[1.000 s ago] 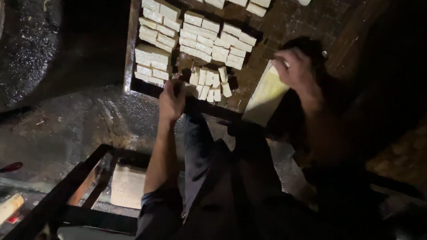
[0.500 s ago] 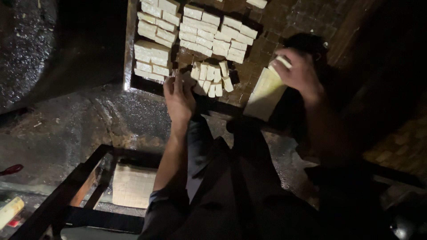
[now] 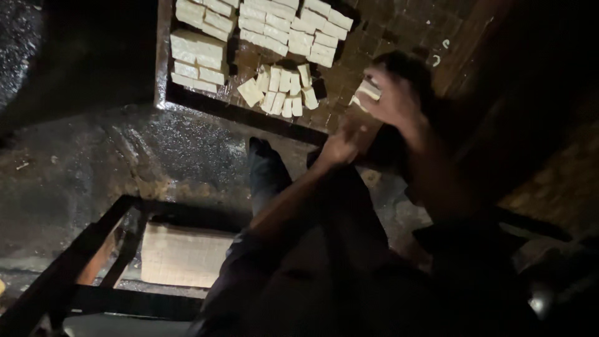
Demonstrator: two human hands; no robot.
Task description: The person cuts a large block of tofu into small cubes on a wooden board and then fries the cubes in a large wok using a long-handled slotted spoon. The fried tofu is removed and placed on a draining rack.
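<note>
Tofu blocks (image 3: 284, 87), pale and rectangular, lie in rows and a loose cluster on a dark wet tray (image 3: 187, 100), seen from above in dim light. The right hand (image 3: 390, 100) holds 1 pale block (image 3: 368, 92) at the tray's near edge, its fingers curled around the piece, while the left hand (image 3: 340, 148) sits just below it, blurred, so its fingers cannot be told as spread or closed. A soft, even hold with support underneath would likely suit such a crumbly piece.
</note>
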